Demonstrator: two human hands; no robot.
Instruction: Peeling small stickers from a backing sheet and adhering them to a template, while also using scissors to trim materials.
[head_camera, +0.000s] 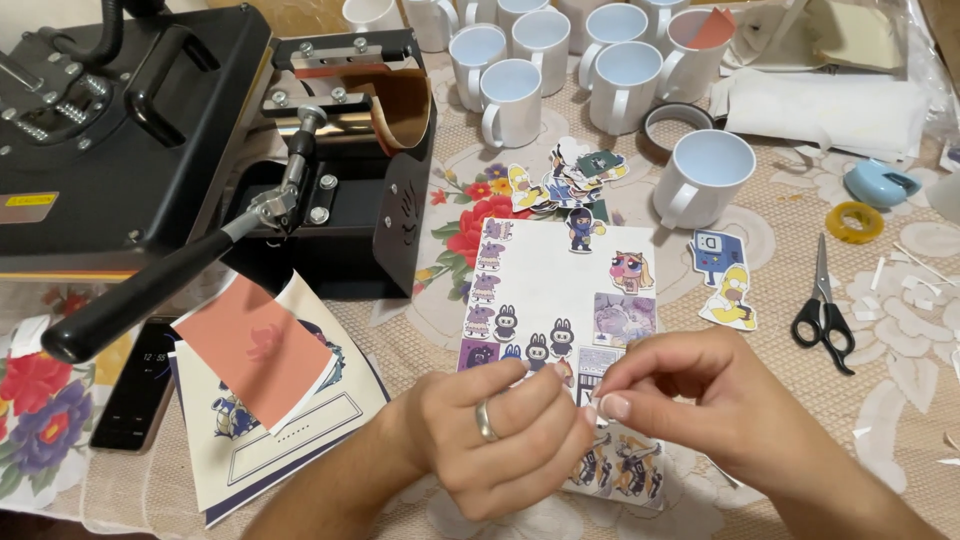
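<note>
Both hands meet over the near end of the sticker sheet (560, 300), which lies flat on the lace cloth (880, 330). The left hand (500, 435), ring on one finger, is curled narrow, its fingertips pressed toward the right hand (690, 395). The right hand is also pinched narrow, thumb and forefinger closed at the point where the hands touch. Something very small, pale and thin appears caught between the fingertips; it is too small to tell whether it is a cutout or a strip of tape.

Handling judgement: the sheet is thin paper, light, limp, easily creased or torn. It is best held by its bare white edges, not across the printed figures. Anything peeled from it will be flimsy and prone to curling, so a fingertip or nail grip at a corner suits it.

Materials about the sheet: loose cartoon cutouts (570, 180) lie just beyond its far end, and more to its right. Glossy white mugs (510, 100), hard and breakable, stand beyond those. Black-handled scissors (825, 315) lie well right of the sheet, with a yellow tape ring (853, 222) beyond them. A black metal press (150, 130) stands to the sheet's left, and printed papers (270, 400) lie near the press.
</note>
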